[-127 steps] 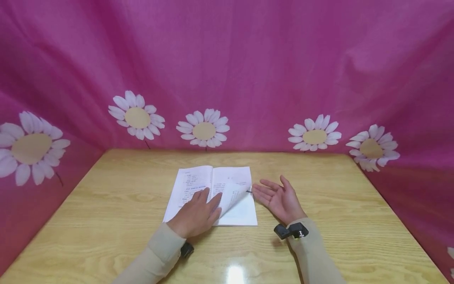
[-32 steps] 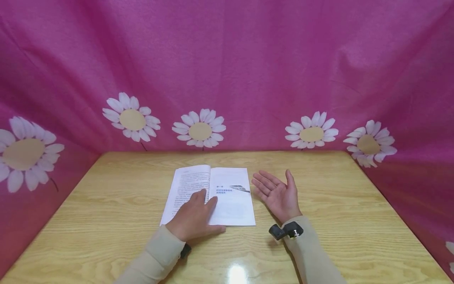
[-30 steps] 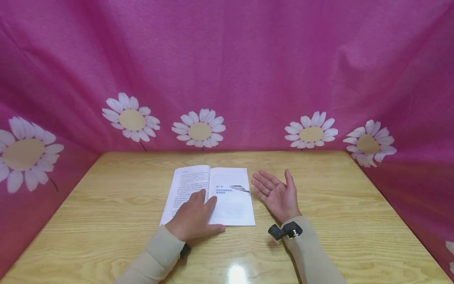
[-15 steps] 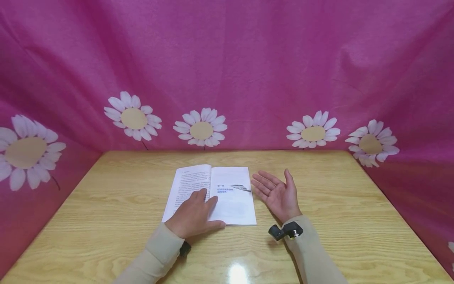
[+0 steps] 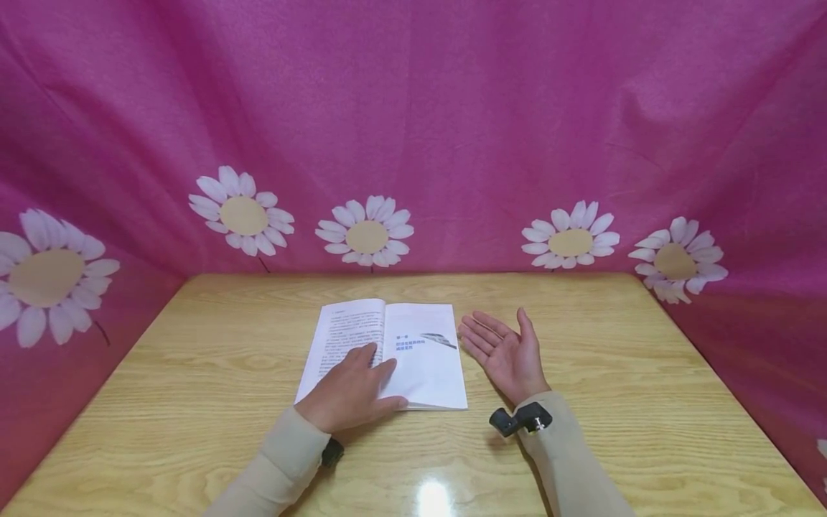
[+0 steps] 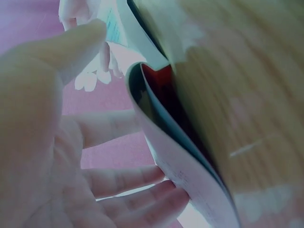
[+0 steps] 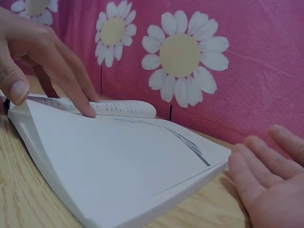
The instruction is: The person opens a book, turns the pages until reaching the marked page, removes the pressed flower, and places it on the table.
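An open book (image 5: 429, 377) with white printed pages lies on the wooden table. The right page carries a blue heading and a small grey picture near its outer edge. My left hand (image 5: 349, 395) rests across the left page, fingers by the spine. Its thumb is at the bottom edge of the right page, where, in the right wrist view, the page (image 7: 109, 156) bows up slightly beside the thumb. Palm up and fingers extended, my right hand (image 5: 510, 359) lies just beyond the book's right edge and holds nothing. The left wrist view shows the book's curved lower edge (image 6: 180, 147).
The wood-grain table (image 5: 646, 402) reaches back to a pink curtain (image 5: 452, 143) printed with large white daisies. Black wrist cameras sit on both sleeves, the right one (image 5: 520, 420) most visible. A light reflection shines on the tabletop near the front.
Since the earliest frame, a half-lifted page has been turned over, showing the heading page. Lately the left thumb has moved slightly up to the right page's bottom edge; the right hand stays put.
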The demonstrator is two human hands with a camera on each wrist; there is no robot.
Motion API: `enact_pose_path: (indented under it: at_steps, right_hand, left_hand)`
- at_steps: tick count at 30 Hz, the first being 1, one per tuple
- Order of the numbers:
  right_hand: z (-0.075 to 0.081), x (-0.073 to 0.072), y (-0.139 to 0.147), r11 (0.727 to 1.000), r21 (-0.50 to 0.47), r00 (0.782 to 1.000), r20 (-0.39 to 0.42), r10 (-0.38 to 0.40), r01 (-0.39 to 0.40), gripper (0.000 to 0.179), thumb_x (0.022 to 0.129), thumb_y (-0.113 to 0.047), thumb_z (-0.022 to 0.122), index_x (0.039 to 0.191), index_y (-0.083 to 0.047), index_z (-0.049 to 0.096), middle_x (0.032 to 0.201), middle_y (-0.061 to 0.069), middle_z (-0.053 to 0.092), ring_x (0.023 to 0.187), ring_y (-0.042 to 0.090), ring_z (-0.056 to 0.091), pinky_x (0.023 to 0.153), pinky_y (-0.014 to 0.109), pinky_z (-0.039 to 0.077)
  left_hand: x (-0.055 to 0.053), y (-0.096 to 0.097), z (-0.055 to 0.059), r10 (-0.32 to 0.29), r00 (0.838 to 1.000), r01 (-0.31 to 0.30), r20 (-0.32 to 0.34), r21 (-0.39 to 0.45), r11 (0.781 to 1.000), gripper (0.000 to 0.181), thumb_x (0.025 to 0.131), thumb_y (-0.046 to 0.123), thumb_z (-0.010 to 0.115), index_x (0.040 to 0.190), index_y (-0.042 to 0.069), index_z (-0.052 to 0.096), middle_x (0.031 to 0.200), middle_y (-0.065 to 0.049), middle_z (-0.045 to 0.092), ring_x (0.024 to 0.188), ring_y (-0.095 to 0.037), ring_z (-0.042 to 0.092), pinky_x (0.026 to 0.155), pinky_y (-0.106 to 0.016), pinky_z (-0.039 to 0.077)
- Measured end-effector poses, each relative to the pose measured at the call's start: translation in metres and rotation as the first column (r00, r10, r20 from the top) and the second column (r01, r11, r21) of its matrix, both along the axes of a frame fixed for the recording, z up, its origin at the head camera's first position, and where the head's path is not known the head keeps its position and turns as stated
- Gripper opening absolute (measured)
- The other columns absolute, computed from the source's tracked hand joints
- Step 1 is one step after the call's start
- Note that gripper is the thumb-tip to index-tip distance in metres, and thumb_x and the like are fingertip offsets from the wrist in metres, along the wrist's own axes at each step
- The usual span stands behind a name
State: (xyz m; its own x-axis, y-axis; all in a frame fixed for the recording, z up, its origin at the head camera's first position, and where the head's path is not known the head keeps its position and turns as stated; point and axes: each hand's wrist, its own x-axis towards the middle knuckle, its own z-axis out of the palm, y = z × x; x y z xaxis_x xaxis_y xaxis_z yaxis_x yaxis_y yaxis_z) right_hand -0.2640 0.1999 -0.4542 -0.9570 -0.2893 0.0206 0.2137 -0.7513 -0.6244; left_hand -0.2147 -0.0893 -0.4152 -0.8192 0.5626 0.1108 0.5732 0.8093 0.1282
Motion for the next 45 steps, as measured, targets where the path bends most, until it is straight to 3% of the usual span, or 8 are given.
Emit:
enact_pose_path:
  at_steps: [4,7,16,28,35,40,45]
  right_hand:
    - [0.002,0.000,-0.001,1.000,0.013,0.999,0.034,-0.012,0.011,0.093,0.093,-0.064,0.042,0.151,0.004,0.015,0.156,0.026,0.015,0.142,0.036,0.024,0.113,0.040,0.025]
    - [0.002,-0.002,0.001,1.000,0.009,0.999,0.052,0.004,-0.005,0.094,0.093,-0.064,0.044,0.151,0.003,0.016,0.155,0.027,0.016,0.142,0.036,0.025,0.113,0.041,0.027]
    - [0.003,-0.002,0.008,0.995,0.028,0.993,0.070,0.097,-0.099,0.097,0.091,-0.065,0.047,0.152,0.002,0.014,0.153,0.030,0.020,0.140,0.039,0.028,0.111,0.045,0.029]
    - [0.006,-0.001,0.009,0.986,-0.036,0.983,0.081,0.163,-0.160,0.099,0.090,-0.066,0.047,0.151,0.004,0.014,0.155,0.027,0.019,0.140,0.036,0.029,0.112,0.047,0.025]
    - [0.005,0.004,0.001,0.968,-0.045,0.968,0.033,0.250,-0.249,0.101,0.092,-0.067,0.041,0.151,0.007,0.005,0.156,0.027,0.011,0.142,0.035,0.025,0.114,0.044,0.022]
    - [0.008,0.007,-0.010,0.949,-0.045,0.950,-0.032,0.311,-0.312,0.101,0.092,-0.069,0.035,0.151,0.005,0.001,0.158,0.023,0.005,0.145,0.033,0.013,0.116,0.041,0.018]
    - [0.016,0.014,-0.030,0.943,0.011,0.940,-0.066,0.334,-0.334,0.100,0.092,-0.072,0.027,0.152,0.004,-0.001,0.160,0.020,0.001,0.146,0.031,0.006,0.116,0.042,0.013]
  left_hand:
    - [-0.001,-0.004,0.000,-0.014,0.999,0.013,0.029,0.035,0.999,0.066,0.089,0.058,0.057,0.134,0.010,0.057,0.135,-0.026,0.048,0.122,-0.035,0.048,0.102,-0.045,0.040]
    - [-0.002,-0.007,-0.001,-0.023,0.999,0.021,0.042,0.051,0.998,0.064,0.091,0.057,0.056,0.134,0.010,0.057,0.138,-0.027,0.046,0.128,-0.036,0.044,0.105,-0.047,0.037]
    - [-0.001,-0.013,0.004,-0.020,0.994,0.012,0.109,0.077,0.997,0.061,0.094,0.054,0.053,0.138,0.012,0.054,0.145,-0.021,0.042,0.133,-0.033,0.040,0.108,-0.047,0.034]
    - [0.000,-0.013,0.005,0.001,0.992,-0.013,0.125,0.091,0.996,0.070,0.088,0.060,0.057,0.139,0.013,0.053,0.147,-0.021,0.040,0.134,-0.034,0.040,0.107,-0.048,0.035]
    - [-0.002,-0.015,0.002,-0.010,0.992,-0.007,0.130,0.133,0.991,0.070,0.089,0.061,0.056,0.138,0.011,0.053,0.145,-0.021,0.042,0.131,-0.035,0.042,0.107,-0.048,0.035]
    - [-0.007,-0.017,0.000,-0.045,0.994,0.025,0.096,0.199,0.980,0.057,0.096,0.049,0.053,0.132,0.006,0.057,0.138,-0.021,0.049,0.127,-0.034,0.047,0.105,-0.047,0.037]
    - [-0.012,-0.019,-0.002,-0.043,0.993,0.014,0.114,0.240,0.971,0.048,0.101,0.040,0.047,0.132,0.005,0.058,0.136,-0.016,0.054,0.129,-0.030,0.047,0.107,-0.046,0.035]
